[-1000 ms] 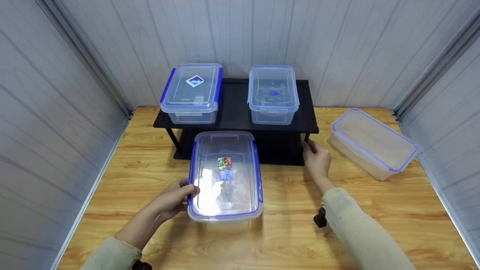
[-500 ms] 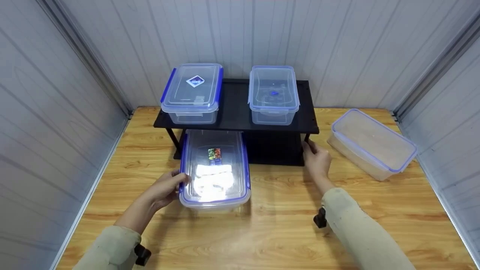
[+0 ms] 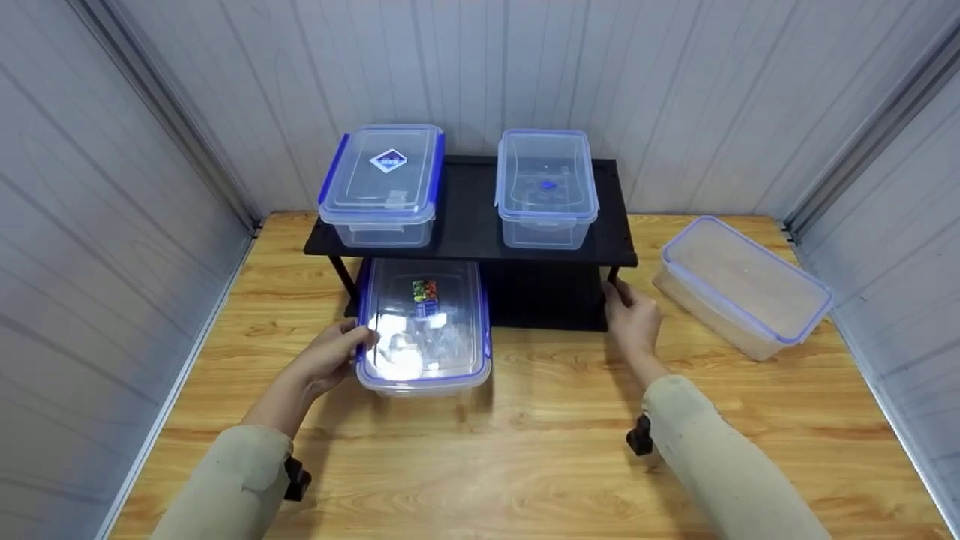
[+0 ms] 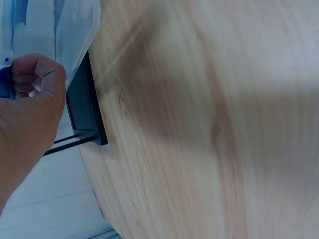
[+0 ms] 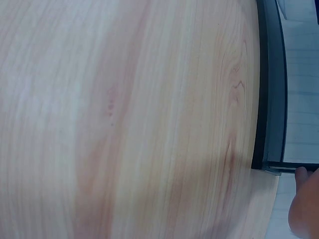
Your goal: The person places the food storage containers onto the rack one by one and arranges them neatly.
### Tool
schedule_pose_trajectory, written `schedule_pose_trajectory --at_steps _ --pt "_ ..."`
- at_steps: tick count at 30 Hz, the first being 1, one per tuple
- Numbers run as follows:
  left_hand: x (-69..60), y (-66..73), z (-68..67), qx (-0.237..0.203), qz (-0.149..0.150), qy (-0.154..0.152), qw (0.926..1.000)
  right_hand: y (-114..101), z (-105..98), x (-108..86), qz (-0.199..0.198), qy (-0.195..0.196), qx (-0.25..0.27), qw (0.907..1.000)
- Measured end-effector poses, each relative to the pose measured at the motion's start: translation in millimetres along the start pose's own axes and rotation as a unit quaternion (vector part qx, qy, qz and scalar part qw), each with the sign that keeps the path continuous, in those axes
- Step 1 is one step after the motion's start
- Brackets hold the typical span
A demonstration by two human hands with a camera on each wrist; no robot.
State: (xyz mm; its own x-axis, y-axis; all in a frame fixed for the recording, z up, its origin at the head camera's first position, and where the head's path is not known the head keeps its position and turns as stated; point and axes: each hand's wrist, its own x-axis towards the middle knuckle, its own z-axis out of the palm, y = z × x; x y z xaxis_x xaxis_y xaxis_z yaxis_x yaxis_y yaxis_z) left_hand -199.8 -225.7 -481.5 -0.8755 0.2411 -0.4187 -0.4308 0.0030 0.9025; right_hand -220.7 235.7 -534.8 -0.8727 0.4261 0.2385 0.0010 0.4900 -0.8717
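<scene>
My left hand (image 3: 328, 361) grips the left side of a clear lidded food container (image 3: 431, 341) with blue side clips and a fruit sticker. The thumb lies on its lid edge, and the fingers curl below. The container's far end is hidden under the top tier of a black two-tier shelf (image 3: 469, 217). In the left wrist view, the curled fingers hold the container's edge near the shelf's black lower tier (image 4: 84, 104). Over on the right, my right hand (image 3: 634, 322) holds the shelf's front right post (image 3: 613, 274); the right wrist view shows thumb and post (image 5: 289, 167).
On the top tier stand a container with a diamond sticker (image 3: 388, 176) at left and another container (image 3: 546, 180) at right. A longer container (image 3: 746, 289) lies askew on the wooden table (image 3: 562, 450), right of the shelf. Panelled walls (image 3: 465, 67) enclose the table's back and sides.
The left hand has moved the container forward and a little left, so its far end slid under the top tier. My right hand stays on the post.
</scene>
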Motion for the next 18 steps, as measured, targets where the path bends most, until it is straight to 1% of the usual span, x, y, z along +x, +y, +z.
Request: schedule_pose_trajectory --at_steps 3,7,10,14,18 --pt "7.1 0.2 -1.1 0.002 0.003 0.004 1.0 0.6 -0.5 0.0 0.001 0.001 0.001 1.0" --pt "12.8 0.3 -3.6 0.004 0.004 0.007 1.0 0.1 -0.6 -0.6 0.004 -0.002 0.003 1.0" --pt "16.6 1.3 -5.4 -0.002 0.005 0.01 0.9999 -0.1 -1.1 -1.0 0.004 -0.003 0.003 1.0" --pt "20.9 3.6 -7.5 -0.01 0.007 0.022 0.9997 -0.3 -2.0 -1.4 0.003 -0.006 0.008 0.9999" --pt "23.3 7.4 -9.5 -0.006 -0.003 0.032 0.9995 0.1 -1.9 -1.8 0.004 -0.007 0.014 0.9999"
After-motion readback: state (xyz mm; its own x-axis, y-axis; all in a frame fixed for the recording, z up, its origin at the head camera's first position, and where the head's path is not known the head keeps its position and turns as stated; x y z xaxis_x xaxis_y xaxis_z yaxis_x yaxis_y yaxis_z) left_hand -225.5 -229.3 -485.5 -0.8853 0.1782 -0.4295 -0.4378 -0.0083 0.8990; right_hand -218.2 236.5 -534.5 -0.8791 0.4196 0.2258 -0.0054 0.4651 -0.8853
